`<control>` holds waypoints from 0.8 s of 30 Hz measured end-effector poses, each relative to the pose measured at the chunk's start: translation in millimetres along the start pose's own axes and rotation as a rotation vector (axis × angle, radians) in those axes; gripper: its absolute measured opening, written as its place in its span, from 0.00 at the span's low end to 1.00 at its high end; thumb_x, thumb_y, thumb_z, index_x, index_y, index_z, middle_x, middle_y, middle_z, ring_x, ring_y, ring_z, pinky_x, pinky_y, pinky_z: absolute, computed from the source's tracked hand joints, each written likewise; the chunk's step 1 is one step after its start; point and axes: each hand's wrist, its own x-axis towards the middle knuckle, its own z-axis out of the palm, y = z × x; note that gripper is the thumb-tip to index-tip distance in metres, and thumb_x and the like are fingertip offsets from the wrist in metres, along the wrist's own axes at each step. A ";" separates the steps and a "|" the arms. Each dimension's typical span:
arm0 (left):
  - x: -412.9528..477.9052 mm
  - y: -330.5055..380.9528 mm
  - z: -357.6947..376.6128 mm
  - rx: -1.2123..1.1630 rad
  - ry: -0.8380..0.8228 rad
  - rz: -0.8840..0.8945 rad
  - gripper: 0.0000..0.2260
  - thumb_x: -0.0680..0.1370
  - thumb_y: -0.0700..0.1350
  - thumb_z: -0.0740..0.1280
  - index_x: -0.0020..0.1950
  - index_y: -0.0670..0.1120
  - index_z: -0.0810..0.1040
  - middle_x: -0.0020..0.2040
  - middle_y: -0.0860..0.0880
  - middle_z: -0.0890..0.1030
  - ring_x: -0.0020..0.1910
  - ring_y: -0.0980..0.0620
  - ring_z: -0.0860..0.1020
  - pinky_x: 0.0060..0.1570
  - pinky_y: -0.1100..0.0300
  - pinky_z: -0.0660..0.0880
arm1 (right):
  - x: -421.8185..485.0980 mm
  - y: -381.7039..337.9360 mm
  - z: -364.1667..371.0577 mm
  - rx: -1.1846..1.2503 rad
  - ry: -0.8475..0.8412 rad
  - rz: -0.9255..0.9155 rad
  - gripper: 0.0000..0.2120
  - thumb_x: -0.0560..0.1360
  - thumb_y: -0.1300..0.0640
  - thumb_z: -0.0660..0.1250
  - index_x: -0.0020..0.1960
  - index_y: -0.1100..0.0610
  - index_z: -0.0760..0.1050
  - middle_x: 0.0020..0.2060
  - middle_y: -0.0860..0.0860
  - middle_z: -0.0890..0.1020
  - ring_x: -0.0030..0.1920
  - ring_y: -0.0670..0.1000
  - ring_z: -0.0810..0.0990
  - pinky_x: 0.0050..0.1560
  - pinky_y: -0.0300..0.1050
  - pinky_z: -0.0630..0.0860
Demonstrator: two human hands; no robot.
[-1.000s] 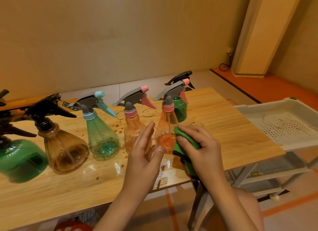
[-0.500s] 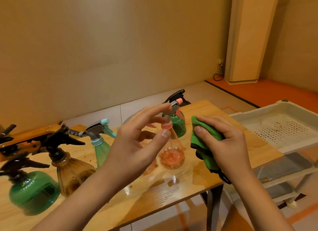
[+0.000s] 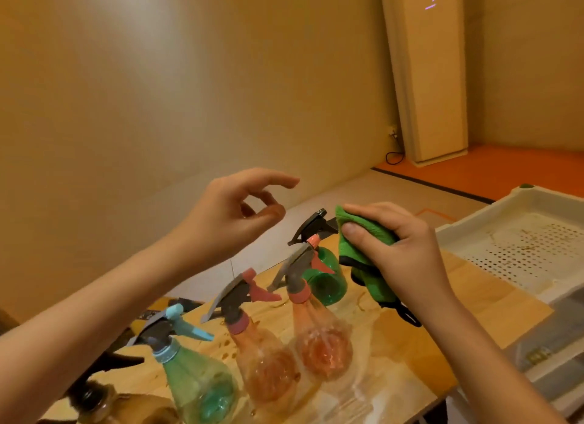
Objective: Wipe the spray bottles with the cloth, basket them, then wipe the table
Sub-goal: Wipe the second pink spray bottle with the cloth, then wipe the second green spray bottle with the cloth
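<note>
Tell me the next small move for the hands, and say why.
Probably lower the empty left hand onto the neck of the clear orange spray bottle with the pink collar nearest the right hand and grip it. That bottle stands unheld on the wooden table, the right hand holds the folded green cloth close by, and the white perforated basket shows no bottles.

Spray bottles [image 3: 325,351] crowd the tabletop [image 3: 458,300] from its left side to the middle in a close row — narrow gaps only. Toward the right edge, bare wood; basket [image 3: 521,249] just beyond it.
</note>
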 end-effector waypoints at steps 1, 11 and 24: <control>9.2 -7.1 3.7 0.002 -0.012 0.014 0.17 0.79 0.36 0.71 0.64 0.52 0.81 0.60 0.56 0.83 0.52 0.53 0.83 0.47 0.51 0.82 | 2.8 5.6 -0.3 0.004 0.012 0.012 0.12 0.75 0.59 0.76 0.57 0.47 0.86 0.51 0.36 0.83 0.54 0.43 0.83 0.52 0.42 0.78; 69.7 -78.9 44.6 -0.040 -0.231 -0.104 0.19 0.79 0.39 0.73 0.62 0.61 0.79 0.64 0.60 0.81 0.60 0.61 0.81 0.58 0.52 0.82 | 20.7 47.7 -1.4 0.066 0.019 0.088 0.11 0.76 0.56 0.77 0.56 0.45 0.87 0.50 0.40 0.84 0.48 0.50 0.86 0.48 0.59 0.82; 69.6 -119.7 64.6 -0.220 -0.428 -0.352 0.27 0.77 0.39 0.74 0.69 0.62 0.72 0.67 0.53 0.78 0.56 0.49 0.86 0.57 0.51 0.83 | 40.6 69.3 16.4 -0.054 -0.020 0.081 0.12 0.74 0.58 0.77 0.56 0.49 0.87 0.48 0.42 0.84 0.51 0.39 0.81 0.50 0.28 0.73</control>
